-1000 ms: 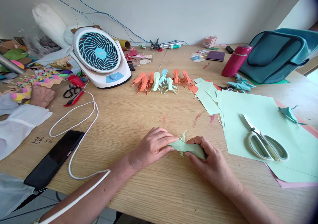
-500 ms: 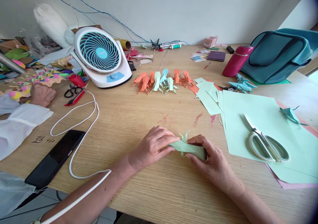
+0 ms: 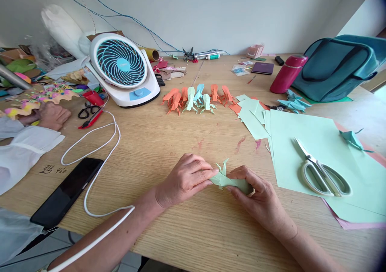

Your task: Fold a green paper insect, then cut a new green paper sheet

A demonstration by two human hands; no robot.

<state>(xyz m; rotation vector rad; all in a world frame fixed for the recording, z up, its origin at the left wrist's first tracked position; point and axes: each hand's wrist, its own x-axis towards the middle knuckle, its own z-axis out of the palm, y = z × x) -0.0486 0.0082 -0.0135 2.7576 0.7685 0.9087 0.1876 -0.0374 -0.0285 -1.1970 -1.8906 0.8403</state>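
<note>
A pale green folded paper figure (image 3: 222, 179) is held between both hands, just above the wooden table (image 3: 181, 235). My left hand (image 3: 188, 177) pinches its left end, thumb below and fingers on top. Around its right end, my right hand (image 3: 259, 195) is closed, with the thumb at the near edge and the index finger over the far edge. Thin pointed paper legs stick up from the figure's far side. Part of the right end lies hidden in the right palm. Behind the hands stands a group of similar folded figures (image 3: 190, 99) in orange, green and blue.
At right, scissors (image 3: 322, 171) lie on green paper sheets (image 3: 292, 131). Further back are a pink bottle (image 3: 288, 74) and a teal bag (image 3: 334, 69). A fan (image 3: 120, 64), a phone (image 3: 68, 191) and a white cable (image 3: 117, 133) occupy the left, beside another person's hand (image 3: 54, 115).
The paper figure has tilted slightly and shifted a little right between my hands, its legs turning more upright. At far left, the other person's hand has moved slightly right.
</note>
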